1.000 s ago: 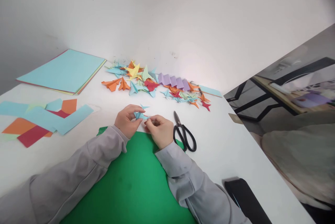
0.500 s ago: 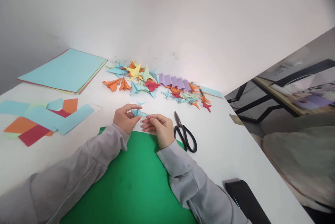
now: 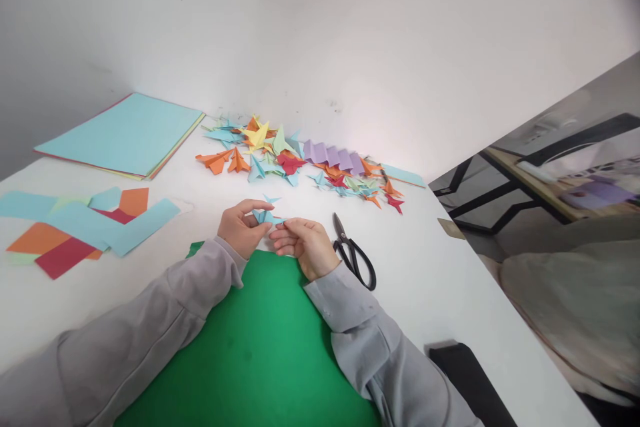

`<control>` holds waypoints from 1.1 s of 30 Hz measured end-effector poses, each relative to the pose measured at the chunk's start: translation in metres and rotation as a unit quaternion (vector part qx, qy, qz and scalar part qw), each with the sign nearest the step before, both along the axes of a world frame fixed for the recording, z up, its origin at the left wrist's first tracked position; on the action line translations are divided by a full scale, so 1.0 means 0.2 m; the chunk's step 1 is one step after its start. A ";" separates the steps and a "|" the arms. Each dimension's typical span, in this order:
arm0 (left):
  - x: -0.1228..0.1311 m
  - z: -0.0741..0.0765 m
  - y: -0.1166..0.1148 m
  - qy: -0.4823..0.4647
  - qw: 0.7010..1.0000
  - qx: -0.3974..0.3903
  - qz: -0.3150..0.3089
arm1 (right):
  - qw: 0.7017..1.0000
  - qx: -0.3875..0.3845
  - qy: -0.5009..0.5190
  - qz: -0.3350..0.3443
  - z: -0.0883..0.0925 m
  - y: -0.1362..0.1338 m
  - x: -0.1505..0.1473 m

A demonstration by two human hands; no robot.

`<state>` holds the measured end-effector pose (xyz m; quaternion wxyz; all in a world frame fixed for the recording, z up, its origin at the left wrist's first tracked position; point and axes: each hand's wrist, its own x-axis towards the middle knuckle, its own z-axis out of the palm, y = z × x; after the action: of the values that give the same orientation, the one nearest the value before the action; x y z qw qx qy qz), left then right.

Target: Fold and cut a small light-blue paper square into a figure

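Note:
A small light-blue folded paper figure point(image 3: 263, 216) is held up between my hands, above the far edge of a green sheet point(image 3: 245, 347). My left hand point(image 3: 239, 228) is closed, pinching its left side between thumb and fingers. With thumb and forefinger, my right hand point(image 3: 307, 247) grips the tip at its right end; the other fingers are loosely curled beneath. Just beyond lies another small blue folded piece point(image 3: 271, 198). Black-handled scissors point(image 3: 353, 250) rest right of my right hand, blades pointing away.
Folded paper figures point(image 3: 257, 136) in several colours and a purple pleated strip point(image 3: 334, 155) line the wall point(image 3: 320, 27). On the left are cut paper pieces point(image 3: 80, 224) and a stack of sheets point(image 3: 125, 130). A black phone-like object point(image 3: 467, 374) lies near the right edge.
My right hand has turned slightly, its palm side showing more, and its wrist has shifted a little right. Both hands still hold the blue paper figure, which has moved slightly right.

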<state>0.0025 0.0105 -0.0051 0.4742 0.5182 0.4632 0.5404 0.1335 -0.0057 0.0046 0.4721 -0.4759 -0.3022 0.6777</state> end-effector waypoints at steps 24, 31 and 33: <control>0.00 0.01 0.01 -0.044 0.999 -0.026 -0.008 | 0.998 0.044 -0.009 -0.043 -0.03 0.00 -0.01; 0.00 0.02 0.01 -0.056 0.998 -0.019 -0.006 | 0.999 0.025 -0.023 -0.016 -0.02 0.00 -0.01; 0.00 0.02 0.01 -0.056 0.998 -0.024 -0.007 | 0.999 0.018 -0.028 0.000 -0.01 0.00 0.00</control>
<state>0.0028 0.0121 -0.0009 0.5150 0.4789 0.4454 0.5542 0.1326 -0.0060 0.0025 0.4718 -0.4858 -0.3279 0.6587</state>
